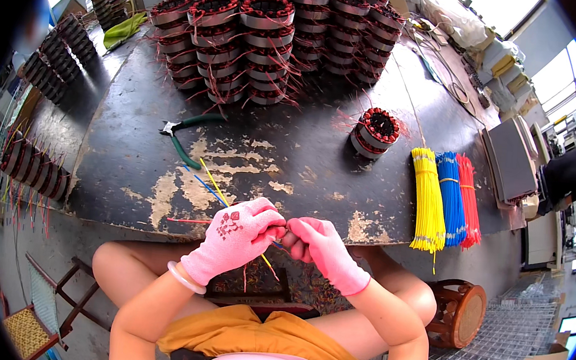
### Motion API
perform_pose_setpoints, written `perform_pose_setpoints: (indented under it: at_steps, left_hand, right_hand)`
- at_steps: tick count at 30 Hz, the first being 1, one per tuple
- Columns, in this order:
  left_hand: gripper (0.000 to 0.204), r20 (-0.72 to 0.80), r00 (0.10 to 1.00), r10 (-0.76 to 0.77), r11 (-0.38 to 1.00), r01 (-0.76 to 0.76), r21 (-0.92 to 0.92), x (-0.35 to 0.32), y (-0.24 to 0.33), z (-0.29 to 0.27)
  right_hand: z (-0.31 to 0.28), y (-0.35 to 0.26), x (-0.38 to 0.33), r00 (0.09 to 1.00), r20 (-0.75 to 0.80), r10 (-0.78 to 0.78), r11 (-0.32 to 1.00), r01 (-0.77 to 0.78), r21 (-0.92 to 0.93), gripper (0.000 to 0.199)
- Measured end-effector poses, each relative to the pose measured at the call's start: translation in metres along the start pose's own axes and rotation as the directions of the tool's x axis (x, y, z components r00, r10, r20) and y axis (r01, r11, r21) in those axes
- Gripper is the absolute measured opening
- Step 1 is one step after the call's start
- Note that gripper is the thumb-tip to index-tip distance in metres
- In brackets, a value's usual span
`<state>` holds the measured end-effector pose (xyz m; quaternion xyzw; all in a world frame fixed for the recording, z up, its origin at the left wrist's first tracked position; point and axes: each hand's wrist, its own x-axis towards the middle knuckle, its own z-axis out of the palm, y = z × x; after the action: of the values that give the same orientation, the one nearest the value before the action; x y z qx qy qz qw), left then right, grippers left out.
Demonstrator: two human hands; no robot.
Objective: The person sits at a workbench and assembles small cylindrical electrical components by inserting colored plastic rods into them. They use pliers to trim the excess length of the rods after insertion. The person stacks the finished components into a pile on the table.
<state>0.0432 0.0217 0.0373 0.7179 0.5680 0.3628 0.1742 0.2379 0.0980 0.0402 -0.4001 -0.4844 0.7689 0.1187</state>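
Observation:
Both my hands wear pink gloves and meet at the table's front edge. My left hand (235,235) is closed on thin wires: a yellow wire (210,176), a blue wire (201,183) and a red wire (186,221) stick out past it, and wire ends show below its fingers. Close beside it, my right hand (320,249) pinches at the left fingertips, where wire ends come together; the exact grip is hidden by the gloves. Green-handled cutters (201,119) lie open on the table beyond my left hand.
A single wound motor stator (375,134) stands right of centre; tall stacks of stators (264,49) fill the back. Tied bundles of yellow wires (428,204), blue wires (451,200) and red wires (469,201) lie at right. A wooden stool (456,315) stands on the floor.

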Motion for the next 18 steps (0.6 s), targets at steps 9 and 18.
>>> perform_pose_setpoints:
  at_steps: [9, 18]
  left_hand:
    - [0.009, -0.009, 1.000, -0.005, 0.999, 0.005, 0.049, 0.002, 0.004, 0.003]
    - [0.007, 0.033, 0.998, -0.049, 0.997, 0.047, 0.058, 0.004, 0.011, -0.001]
  right_hand:
    - [-0.010, 0.001, 0.000, 0.454, 0.425, -0.783, -0.301, 0.322, -0.898, 0.024]
    - [-0.043, 0.020, -0.001, 0.456, 0.049, -0.889, 0.074, 0.248, -0.966, 0.015]
